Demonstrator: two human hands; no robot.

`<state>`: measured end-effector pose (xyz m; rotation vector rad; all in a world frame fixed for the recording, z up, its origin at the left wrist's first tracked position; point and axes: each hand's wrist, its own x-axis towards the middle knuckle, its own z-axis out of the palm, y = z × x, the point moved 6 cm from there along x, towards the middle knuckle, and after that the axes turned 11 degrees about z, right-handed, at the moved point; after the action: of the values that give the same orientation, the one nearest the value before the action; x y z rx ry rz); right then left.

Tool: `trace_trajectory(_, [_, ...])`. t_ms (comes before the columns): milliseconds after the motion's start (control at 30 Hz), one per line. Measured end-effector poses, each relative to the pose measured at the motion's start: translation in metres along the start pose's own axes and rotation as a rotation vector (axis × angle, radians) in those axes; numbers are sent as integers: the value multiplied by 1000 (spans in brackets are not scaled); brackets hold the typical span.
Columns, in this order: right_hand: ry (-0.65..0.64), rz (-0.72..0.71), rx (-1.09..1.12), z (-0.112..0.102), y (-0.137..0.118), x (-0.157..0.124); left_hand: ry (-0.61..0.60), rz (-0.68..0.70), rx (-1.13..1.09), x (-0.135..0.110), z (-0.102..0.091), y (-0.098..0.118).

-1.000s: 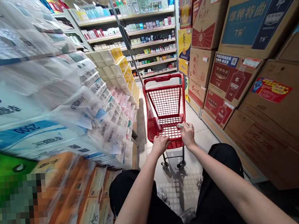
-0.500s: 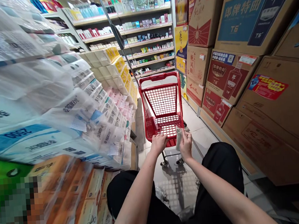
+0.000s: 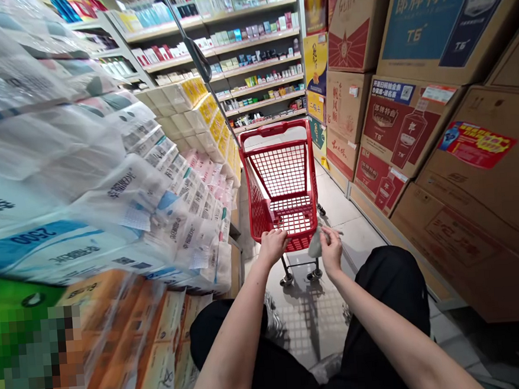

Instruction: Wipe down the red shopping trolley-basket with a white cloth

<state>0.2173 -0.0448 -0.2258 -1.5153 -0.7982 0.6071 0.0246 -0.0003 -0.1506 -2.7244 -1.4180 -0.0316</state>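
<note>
left hand (image 3: 272,244): fingers curled shut over the near rim of the red cart (image 3: 274,129). right hand (image 3: 332,253): off the rim, just beside the cart's near right corner, fingers pinched narrow on a small pale wad (image 3: 315,247); cloth or paper, cannot tell which. hazard one: only one hand steers the cart, so it may swing left into the wrapped tissue packs (image 3: 174,182) close on that side, or right toward the stacked cartons (image 3: 392,132). hazard two: the pinch on the wad looks light, so the wad may slip to the floor (image 3: 356,241) beside the cart and be run over.
</note>
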Motion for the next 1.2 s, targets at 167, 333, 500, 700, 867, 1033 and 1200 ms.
trace_trajectory(167, [16, -14, -34, 36, 26, -17, 49, 9, -36, 2, 2, -4])
trace_trajectory(333, [-146, 138, -75, 43, 96, -8, 60, 4, -65, 0, 4, -5])
trace_trajectory(500, [-270, 226, -14, 47, 97, 11, 59, -15, -70, 3, 4, -6])
trace_trajectory(700, [-180, 133, 15, 38, 52, 21, 76, 1, -86, 4, 4, -6])
trace_trajectory(867, [-236, 135, -71, 40, 68, 16, 61, -2, -81, 0, 4, -7])
trace_trajectory(1033, [-253, 278, -115, 50, 99, 21, 28, -4, -89, 0, 4, -9])
trace_trajectory(1200, [-267, 232, -34, 39, 71, 20, 18, -11, -98, 4, 4, -4])
